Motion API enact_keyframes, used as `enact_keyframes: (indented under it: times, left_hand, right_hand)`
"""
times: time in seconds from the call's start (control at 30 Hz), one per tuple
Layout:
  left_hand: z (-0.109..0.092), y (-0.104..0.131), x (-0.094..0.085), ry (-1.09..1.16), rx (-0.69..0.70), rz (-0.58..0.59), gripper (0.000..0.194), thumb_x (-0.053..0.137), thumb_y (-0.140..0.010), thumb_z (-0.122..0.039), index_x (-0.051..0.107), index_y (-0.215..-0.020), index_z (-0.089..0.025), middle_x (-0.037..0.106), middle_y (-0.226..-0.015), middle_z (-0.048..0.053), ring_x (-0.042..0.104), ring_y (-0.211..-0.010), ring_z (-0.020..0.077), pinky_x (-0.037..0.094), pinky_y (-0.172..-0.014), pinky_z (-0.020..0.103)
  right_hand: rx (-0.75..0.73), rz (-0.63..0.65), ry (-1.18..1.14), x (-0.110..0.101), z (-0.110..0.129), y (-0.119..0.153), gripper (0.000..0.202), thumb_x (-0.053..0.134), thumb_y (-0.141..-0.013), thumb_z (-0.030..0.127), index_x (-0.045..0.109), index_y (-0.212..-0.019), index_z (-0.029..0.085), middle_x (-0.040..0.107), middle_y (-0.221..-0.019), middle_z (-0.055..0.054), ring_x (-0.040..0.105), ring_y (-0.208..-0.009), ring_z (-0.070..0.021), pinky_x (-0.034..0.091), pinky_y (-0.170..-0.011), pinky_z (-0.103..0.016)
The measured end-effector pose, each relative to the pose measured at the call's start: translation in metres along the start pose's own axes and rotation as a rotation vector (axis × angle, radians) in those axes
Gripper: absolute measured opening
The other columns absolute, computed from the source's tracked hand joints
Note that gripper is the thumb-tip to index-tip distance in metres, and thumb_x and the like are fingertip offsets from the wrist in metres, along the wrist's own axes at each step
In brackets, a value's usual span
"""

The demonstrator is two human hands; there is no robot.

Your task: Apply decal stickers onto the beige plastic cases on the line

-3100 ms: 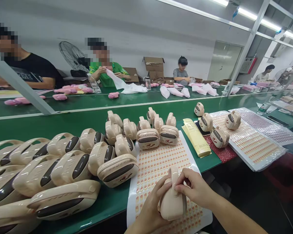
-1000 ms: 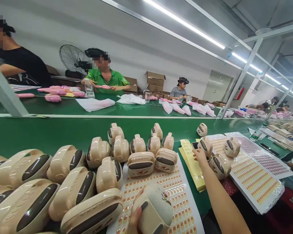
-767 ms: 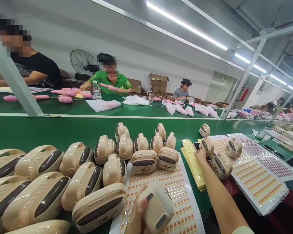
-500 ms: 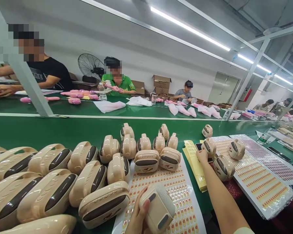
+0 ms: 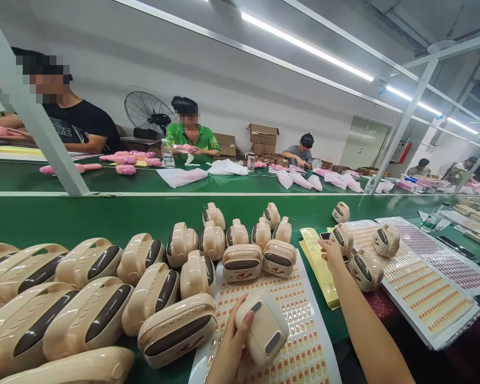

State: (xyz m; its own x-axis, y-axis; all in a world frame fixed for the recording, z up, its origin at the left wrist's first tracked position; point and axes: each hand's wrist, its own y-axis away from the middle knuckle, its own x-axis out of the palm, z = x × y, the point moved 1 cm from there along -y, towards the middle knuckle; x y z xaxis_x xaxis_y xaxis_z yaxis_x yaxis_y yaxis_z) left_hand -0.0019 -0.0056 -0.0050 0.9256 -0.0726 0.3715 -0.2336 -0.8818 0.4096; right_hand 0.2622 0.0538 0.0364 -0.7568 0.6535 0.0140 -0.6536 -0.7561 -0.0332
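Observation:
My left hand [image 5: 230, 346] grips a beige handled speaker [image 5: 264, 329], tilted above a white sheet of small orange stickers [image 5: 296, 320]. My right hand [image 5: 331, 252] reaches far forward over a stack of yellow label strips [image 5: 318, 256], fingertips at a dark phone-like object [image 5: 325, 236] between the strips and a beige speaker [image 5: 343, 238]. Whether it pinches anything cannot be told. Many more beige speakers [image 5: 152, 290] crowd the green conveyor belt [image 5: 104, 216] to the left.
Two further sticker sheets [image 5: 424, 288] with speakers [image 5: 386, 240] on them lie at right. Across the belt, people sit handling pink items [image 5: 124, 160] and white bags [image 5: 182, 176]. A slanted metal post [image 5: 36, 122], a fan [image 5: 148, 113] and cardboard boxes [image 5: 262, 137] stand behind.
Three seconds ago both hands held the speaker over the sticker sheet. My right hand has since left it and reached out to the yellow strips; the left keeps the speaker, turning it slightly.

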Motion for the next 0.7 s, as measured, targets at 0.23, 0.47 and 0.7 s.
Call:
enact_keyframes:
  times: [0.23,0.47,0.7]
  left_hand:
    - [0.006,-0.003,0.004,-0.056,0.077,-0.014,0.076,0.057,-0.064,-0.061,0.036,-0.129,-0.027,0.052,-0.12,0.008,0.057,-0.09,0.0221,0.05,-0.064,0.028]
    - [0.013,-0.006,0.003,-0.07,0.141,-0.018,0.084,0.06,-0.056,-0.067,0.039,-0.127,-0.027,0.055,-0.121,0.008,0.057,-0.099,0.026,0.05,-0.07,0.031]
    - [0.012,-0.003,0.006,-0.037,0.155,-0.018,0.086,0.063,-0.054,-0.066,0.041,-0.127,-0.026,0.056,-0.12,0.009,0.059,-0.096,0.0259,0.051,-0.072,0.033]
  right_hand:
    - [-0.022,0.379,-0.065,0.028,-0.008,0.136,0.027,0.074,-0.056,0.041,0.061,-0.058,0.018,0.058,-0.085,-0.004,0.052,-0.077,-0.0174,0.042,-0.067,-0.029]
    - [-0.06,0.347,0.056,0.037,-0.017,0.164,0.024,0.066,-0.061,0.042,0.059,-0.057,0.019,0.052,-0.086,-0.006,0.049,-0.095,-0.0251,0.038,-0.078,-0.034]
    - [-0.2,0.327,0.206,0.039,-0.014,0.167,0.013,0.058,-0.068,0.03,0.057,-0.061,0.019,0.051,-0.085,-0.006,0.051,-0.086,-0.0209,0.043,-0.072,-0.031]
